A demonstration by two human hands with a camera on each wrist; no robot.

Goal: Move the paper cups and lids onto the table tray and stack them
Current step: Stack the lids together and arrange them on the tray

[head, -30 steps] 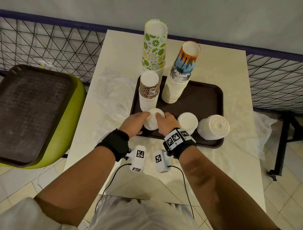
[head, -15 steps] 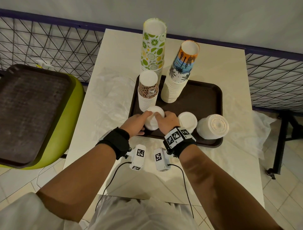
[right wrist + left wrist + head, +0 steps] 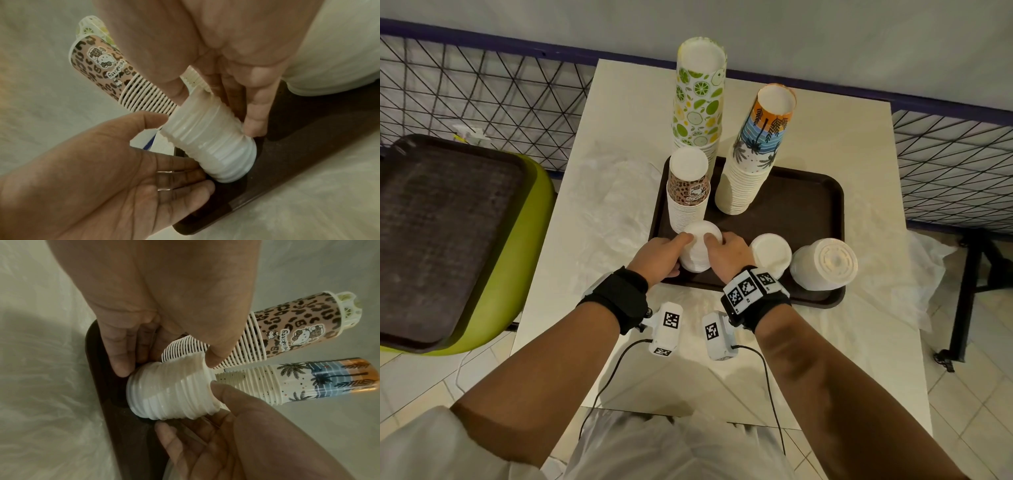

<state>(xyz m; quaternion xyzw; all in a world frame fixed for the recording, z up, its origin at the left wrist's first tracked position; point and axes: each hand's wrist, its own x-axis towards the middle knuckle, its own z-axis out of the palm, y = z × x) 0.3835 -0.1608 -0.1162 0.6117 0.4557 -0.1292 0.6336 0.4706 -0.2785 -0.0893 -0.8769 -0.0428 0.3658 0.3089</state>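
Note:
A short stack of white lids (image 3: 700, 246) (image 3: 174, 389) (image 3: 209, 138) stands at the front left of the brown table tray (image 3: 798, 205). My left hand (image 3: 667, 255) grips it from the left and my right hand (image 3: 729, 253) from the right, each with a thumb at the top rim and fingers down the side. Just behind it is a leopard-print cup stack (image 3: 688, 192) (image 3: 287, 331). Further back stand a tall lime-print cup stack (image 3: 700, 92) and a palm-print cup stack (image 3: 756, 147) (image 3: 308, 381). Two more white lid stacks (image 3: 770, 255) (image 3: 825, 263) sit to the right on the tray.
A second brown tray (image 3: 441, 233) lies on a green chair (image 3: 517, 260) to the left of the table. Crumpled clear plastic (image 3: 613, 205) lies on the tabletop left of the tray, and more (image 3: 914, 274) hangs off the right edge. Wire fencing (image 3: 482, 96) runs behind.
Both hands have stayed on the white lid stack at the same spot on the tray. Nothing else has moved.

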